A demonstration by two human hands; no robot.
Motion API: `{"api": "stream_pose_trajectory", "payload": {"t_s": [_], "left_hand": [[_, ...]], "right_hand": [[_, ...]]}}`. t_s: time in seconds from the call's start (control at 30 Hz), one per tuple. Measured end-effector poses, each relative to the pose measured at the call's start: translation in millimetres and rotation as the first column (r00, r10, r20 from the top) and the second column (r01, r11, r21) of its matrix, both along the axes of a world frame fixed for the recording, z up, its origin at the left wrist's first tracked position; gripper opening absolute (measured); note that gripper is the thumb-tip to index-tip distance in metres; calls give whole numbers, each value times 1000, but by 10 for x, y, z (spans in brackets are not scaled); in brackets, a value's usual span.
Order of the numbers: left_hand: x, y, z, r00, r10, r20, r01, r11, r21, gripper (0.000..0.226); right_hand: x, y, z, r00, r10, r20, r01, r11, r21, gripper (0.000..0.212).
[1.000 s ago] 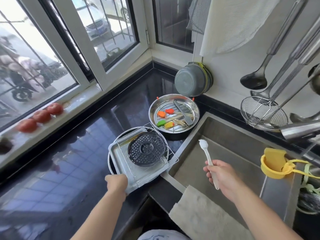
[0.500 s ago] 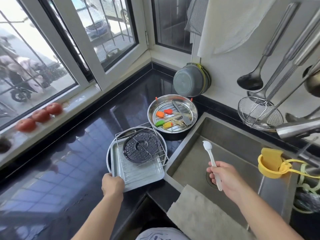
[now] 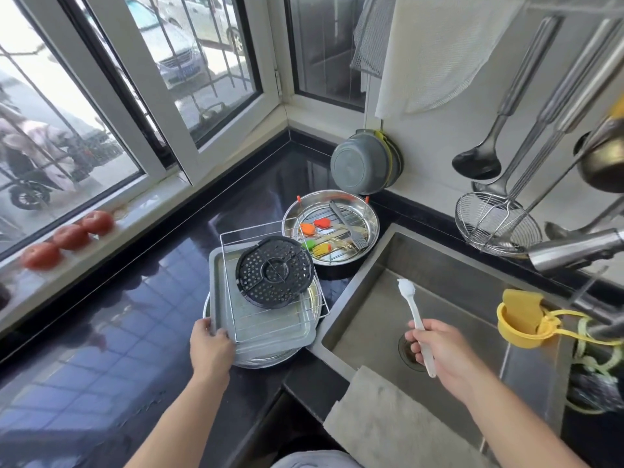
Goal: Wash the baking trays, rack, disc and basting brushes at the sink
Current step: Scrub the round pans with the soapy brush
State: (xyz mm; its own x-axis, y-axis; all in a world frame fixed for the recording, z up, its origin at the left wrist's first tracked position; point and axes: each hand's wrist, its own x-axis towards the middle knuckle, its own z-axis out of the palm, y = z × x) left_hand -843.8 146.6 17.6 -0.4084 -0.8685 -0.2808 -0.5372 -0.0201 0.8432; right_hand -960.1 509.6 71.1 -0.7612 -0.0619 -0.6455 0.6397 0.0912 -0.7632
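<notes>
- Since a second before, the grey tray (image 3: pixel 266 336), with rack (image 3: pixel 270 282) and black disc (image 3: pixel 274 271) stacked on it, had turned on the dark counter (image 3: pixel 135 315) beside the sink (image 3: pixel 456 298).
- Left hand (image 3: pixel 211 344) gripped the tray's near corner, fingers curled over its rim.
- Right hand (image 3: pixel 439 346) clasped the white brush (image 3: pixel 413 315) above the drain.
- One-handed lifting could tilt the stack, letting the disc slide off.

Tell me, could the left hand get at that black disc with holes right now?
Probably not at once: the left hand is gripping the grey tray's near corner. The black disc lies uncovered on the wire rack just beyond, so once it lets go the way looks free.
</notes>
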Motion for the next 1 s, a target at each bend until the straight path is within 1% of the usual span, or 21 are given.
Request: {"api": "stream_pose_trajectory", "payload": {"t_s": [0.13,0.27,0.33,0.47,0.53,0.67,0.73,0.83,0.9,1.0], "left_hand": [[-268,-168,65,998,-58,25,57,998,13,29],[-634,-501,209,989,-129,69,128,992,19,37],[-829,-661,276,984,-164,68,163,986,21,41],[-1178,-868,363,958,-270,93,273,962,-19,34],[-1355,-973,359,946,-313,78,317,948,-33,34],[-1717,-1094,317,920,-388,49,390,920,-34,23],[-1905,-1086,300,901,-432,46,433,900,-35,24],[-2162,-1065,245,865,-495,83,500,864,-55,28],[-2277,-1075,178,858,-506,89,511,858,-53,31],[-2357,-1061,138,874,-484,40,485,874,-14,24]], "right_hand": [[36,28,18,1000,-11,-1,11,1000,6,20],[52,63,19,999,-45,-3,45,999,13,20],[60,55,4,998,-56,4,56,998,22,19],[54,-35,-37,997,-77,7,77,995,56,18],[35,-90,-62,997,-81,8,80,995,66,19],[-30,-176,-95,995,-96,-1,96,992,85,20],[-66,-211,-87,995,-102,-10,103,991,85,20],[-92,-259,-75,995,-102,-18,103,991,89,20],[-96,-283,-77,995,-98,-19,99,990,96,20],[-101,-293,-85,996,-92,-21,94,990,107,20]]}}
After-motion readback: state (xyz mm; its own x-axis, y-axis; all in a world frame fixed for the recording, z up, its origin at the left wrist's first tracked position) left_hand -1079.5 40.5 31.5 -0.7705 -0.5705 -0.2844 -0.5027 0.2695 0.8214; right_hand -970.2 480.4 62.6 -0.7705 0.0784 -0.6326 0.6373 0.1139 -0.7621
